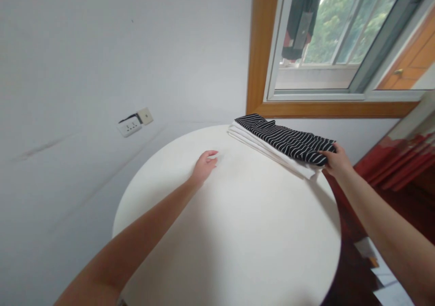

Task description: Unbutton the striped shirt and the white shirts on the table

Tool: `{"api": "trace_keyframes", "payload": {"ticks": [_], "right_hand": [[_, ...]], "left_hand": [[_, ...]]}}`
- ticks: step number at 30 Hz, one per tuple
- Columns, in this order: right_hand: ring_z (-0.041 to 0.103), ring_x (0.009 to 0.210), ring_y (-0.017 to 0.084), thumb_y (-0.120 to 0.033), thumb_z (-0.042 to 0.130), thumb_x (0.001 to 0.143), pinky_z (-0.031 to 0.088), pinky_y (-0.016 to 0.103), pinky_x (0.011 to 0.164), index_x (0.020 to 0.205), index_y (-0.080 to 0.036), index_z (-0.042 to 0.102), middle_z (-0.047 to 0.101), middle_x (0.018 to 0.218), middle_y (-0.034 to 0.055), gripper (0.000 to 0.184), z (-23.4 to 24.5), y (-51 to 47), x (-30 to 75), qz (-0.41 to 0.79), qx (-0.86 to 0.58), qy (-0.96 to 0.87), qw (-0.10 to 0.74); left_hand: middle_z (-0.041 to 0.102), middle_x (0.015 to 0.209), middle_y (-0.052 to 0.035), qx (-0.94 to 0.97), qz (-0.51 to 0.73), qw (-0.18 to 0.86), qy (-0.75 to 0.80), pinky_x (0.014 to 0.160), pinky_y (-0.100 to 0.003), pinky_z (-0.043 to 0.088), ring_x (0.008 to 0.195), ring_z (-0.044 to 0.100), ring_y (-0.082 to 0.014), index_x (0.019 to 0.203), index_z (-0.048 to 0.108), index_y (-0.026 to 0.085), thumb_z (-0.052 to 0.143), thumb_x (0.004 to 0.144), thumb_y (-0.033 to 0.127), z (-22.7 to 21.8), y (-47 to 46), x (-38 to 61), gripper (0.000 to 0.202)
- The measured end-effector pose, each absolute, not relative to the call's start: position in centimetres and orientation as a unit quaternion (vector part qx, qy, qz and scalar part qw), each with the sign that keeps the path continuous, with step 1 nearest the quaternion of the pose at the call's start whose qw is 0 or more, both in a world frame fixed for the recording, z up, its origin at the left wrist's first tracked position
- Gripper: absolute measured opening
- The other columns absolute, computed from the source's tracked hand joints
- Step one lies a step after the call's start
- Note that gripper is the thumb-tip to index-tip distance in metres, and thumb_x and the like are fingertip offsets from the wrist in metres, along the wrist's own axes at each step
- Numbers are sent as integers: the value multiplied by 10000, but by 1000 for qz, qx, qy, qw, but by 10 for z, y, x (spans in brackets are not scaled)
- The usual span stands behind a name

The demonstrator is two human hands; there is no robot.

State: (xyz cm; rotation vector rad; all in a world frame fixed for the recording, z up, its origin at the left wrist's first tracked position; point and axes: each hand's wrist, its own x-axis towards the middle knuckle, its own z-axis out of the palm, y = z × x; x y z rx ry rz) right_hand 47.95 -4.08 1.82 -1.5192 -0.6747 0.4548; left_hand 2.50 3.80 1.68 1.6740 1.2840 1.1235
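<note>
A folded black garment with white stripes (288, 138) lies on top of folded white cloth (261, 147) at the far right of a round white table (231, 233). My right hand (337, 160) grips the right end of the striped garment, thumb on top and the other fingers partly hidden at its edge. Over the left middle of the table is my left hand (205, 164), its fingers apart and nothing in them. It is well away from the folded pile.
Behind the table stands a white wall with a socket (129, 126). A wood-framed window (326, 110) is above the pile. Red curtain fabric (401, 161) hangs at the right, and white papers or boxes (387, 274) lie low at the right.
</note>
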Motion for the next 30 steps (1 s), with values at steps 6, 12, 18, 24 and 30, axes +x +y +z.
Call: {"api": "trace_keyframes", "payload": {"ticks": [6,12,18,24,30], "right_hand": [[431,1203,395,-395,584,829,387,538,933,1390,-109,431,399,1346,270,649,47,-81,450,-215,-781,-478,339],[466,1171,329,-373,471,912,372,499,960,1261,-210,584,537,1284,154,402,59,-72,345,-244,-632,-699,229],[301,1383,305,-512,364,947,231,542,1094,1369,-252,495,417,1473,100,512,-12,-51,256,-97,-589,-786,161],[322,1389,245,-505,291,969,236,509,1113,1361,-248,496,411,1482,73,511,-39,-47,250,-15,-590,-792,153],[340,1380,239,-472,343,959,247,498,1112,1346,-244,513,434,1466,79,479,-38,-47,252,-10,-592,-789,162]], "left_hand": [[560,1220,-101,712,415,263,501,856,-352,534,925,633,-164,1156,571,184,533,817,247,2,29,-2,347],[439,1420,-185,793,285,38,537,1108,-483,308,1350,375,-299,1343,481,156,516,883,309,-14,9,-11,487],[303,1534,-112,843,138,-37,519,1133,-544,202,1417,249,-324,1401,441,270,365,945,489,-32,-30,-7,512],[348,1517,-87,840,103,-31,532,1131,-551,200,1404,278,-327,1407,434,289,306,946,535,-33,-29,-5,539],[354,1512,-95,841,102,-35,530,1133,-547,196,1403,282,-314,1408,433,278,296,950,523,-33,-31,-4,537]]}}
